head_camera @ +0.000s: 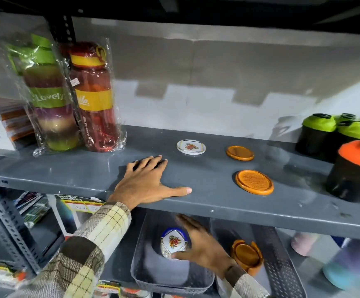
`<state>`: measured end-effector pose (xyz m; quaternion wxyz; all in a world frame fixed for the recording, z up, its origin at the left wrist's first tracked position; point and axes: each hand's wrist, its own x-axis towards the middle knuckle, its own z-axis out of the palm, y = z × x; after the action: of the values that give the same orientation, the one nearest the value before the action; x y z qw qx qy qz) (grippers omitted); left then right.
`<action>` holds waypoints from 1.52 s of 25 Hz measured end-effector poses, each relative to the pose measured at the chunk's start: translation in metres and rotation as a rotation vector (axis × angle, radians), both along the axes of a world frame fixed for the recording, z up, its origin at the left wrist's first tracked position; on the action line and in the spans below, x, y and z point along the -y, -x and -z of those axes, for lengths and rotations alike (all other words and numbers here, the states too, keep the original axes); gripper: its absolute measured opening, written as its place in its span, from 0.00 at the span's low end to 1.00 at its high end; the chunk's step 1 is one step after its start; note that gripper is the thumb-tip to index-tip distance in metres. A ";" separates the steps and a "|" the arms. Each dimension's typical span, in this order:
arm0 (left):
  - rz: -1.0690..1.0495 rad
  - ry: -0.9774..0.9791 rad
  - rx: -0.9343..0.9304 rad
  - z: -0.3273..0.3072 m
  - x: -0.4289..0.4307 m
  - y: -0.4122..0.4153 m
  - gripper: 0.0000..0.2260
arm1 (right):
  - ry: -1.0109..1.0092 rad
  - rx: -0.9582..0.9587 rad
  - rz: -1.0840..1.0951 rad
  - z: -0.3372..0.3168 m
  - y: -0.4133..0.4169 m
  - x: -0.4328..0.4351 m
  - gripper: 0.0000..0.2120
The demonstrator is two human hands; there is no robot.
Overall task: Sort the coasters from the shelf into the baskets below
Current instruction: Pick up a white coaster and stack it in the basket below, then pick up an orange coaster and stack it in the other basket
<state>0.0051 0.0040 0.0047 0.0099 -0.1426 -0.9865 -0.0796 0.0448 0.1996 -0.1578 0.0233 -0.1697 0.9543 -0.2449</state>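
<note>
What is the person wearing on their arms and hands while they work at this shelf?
Both hands are bare: the left hand and the right hand show no gloves, rings or watch. Long checked sleeves in cream, tan and brown reach both wrists.

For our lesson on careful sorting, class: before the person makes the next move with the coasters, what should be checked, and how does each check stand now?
1. Right hand has hold of the floral coaster: ok, fingers wrap its edge.
2. That coaster is over the left basket: ok.
3. It is released into the basket: not ok, not yet let go.
4. Left hand is free for the next pick: ok, it lies flat and empty on the shelf.
5. Coasters remaining on the shelf: not ok, one white floral coaster and two orange coasters remain.
6. Orange coaster set sits in the right basket: ok.
</note>
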 end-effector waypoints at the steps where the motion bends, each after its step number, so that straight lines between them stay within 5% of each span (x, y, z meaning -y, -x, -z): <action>1: -0.002 0.009 0.012 0.000 0.000 0.000 0.59 | 0.008 -0.028 -0.006 -0.018 -0.015 -0.003 0.49; 9: -0.007 0.040 0.035 0.002 -0.002 0.001 0.63 | 0.196 -0.400 0.046 -0.137 -0.119 -0.044 0.28; 15: 0.002 0.039 0.036 0.000 -0.001 0.001 0.64 | 0.310 -0.582 0.268 -0.175 -0.082 -0.085 0.22; 22: -0.002 0.016 0.022 0.002 0.001 0.001 0.62 | 0.047 -0.313 0.632 -0.171 -0.028 -0.110 0.46; 28: 0.001 -0.015 0.013 0.001 0.001 -0.002 0.60 | 0.119 -0.307 0.581 -0.167 -0.029 -0.115 0.46; 38: 0.007 -0.028 0.039 0.001 0.002 -0.003 0.62 | 0.383 -0.720 0.405 -0.215 -0.119 -0.089 0.52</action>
<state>0.0077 0.0024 0.0036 -0.0074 -0.1442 -0.9848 -0.0960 0.1636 0.2883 0.0574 -0.3902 -0.0554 0.8530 -0.3422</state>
